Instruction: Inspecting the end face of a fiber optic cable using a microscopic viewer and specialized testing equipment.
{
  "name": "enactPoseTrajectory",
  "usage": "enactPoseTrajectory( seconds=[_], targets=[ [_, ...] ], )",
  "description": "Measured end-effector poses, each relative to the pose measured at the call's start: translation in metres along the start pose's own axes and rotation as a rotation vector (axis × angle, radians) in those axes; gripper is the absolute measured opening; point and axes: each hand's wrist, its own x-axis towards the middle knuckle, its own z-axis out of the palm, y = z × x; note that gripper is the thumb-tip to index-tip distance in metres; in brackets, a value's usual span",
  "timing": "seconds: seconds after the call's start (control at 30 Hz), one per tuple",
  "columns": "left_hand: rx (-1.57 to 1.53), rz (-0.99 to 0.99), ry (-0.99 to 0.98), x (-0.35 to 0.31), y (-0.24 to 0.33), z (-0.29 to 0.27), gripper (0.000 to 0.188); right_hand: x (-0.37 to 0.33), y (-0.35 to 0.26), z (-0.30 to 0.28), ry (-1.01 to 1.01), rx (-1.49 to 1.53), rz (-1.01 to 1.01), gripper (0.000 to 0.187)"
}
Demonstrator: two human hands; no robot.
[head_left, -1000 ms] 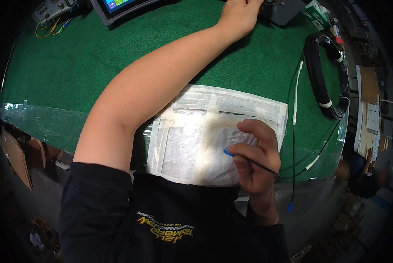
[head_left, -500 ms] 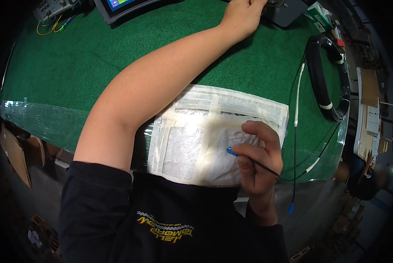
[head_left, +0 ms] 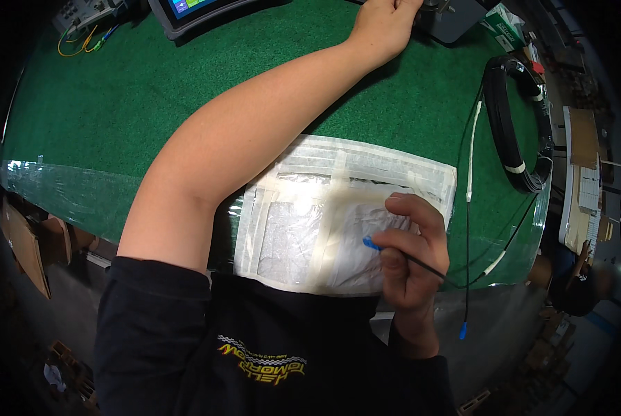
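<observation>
Pinched between the thumb and forefinger of my right hand [head_left: 418, 260] is a black cable end with a blue connector [head_left: 371, 243], held over the white taped sheet [head_left: 324, 201]. The cable [head_left: 421, 265] runs from my fingers back to the right. My left arm reaches far forward. At the upper edge my left hand [head_left: 385, 31] is curled against a dark grey device [head_left: 452, 21]; its fingertips are partly cut off and what they grip is hidden. A second blue connector [head_left: 463, 331] hangs below the table's front edge on a black cable.
A coil of black cable [head_left: 508, 125] lies at the right of the green table [head_left: 255, 62]. Behind it stands a green and white box [head_left: 501, 28]. A screen device [head_left: 186, 14] sits at the back, with yellow leads [head_left: 82, 48] to its left. Boxes [head_left: 581, 180] stand beyond the right edge.
My right hand and the blue connector have shifted very slightly to the right. The hanging connector has swung a little to the right. My left hand stays at the dark device.
</observation>
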Motion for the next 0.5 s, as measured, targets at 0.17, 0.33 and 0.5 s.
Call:
enactPoseTrajectory(
  seconds=[0.17, 0.33, 0.5],
  targets=[
    [0.014, 0.003, 0.000, 0.000, 0.002, -0.003, 0.062, 0.002, -0.001, 0.002, -0.042, -0.050, -0.040, 0.021],
    [0.035, 0.109, 0.072, 0.003, -0.010, 0.000, 0.062, 0.002, 0.000, 0.002, -0.038, -0.026, -0.061, 0.021],
    [0.037, 0.095, 0.049, 0.004, -0.007, 0.001, 0.062, 0.001, -0.002, 0.000, -0.037, -0.038, -0.048, 0.022]
  ],
)
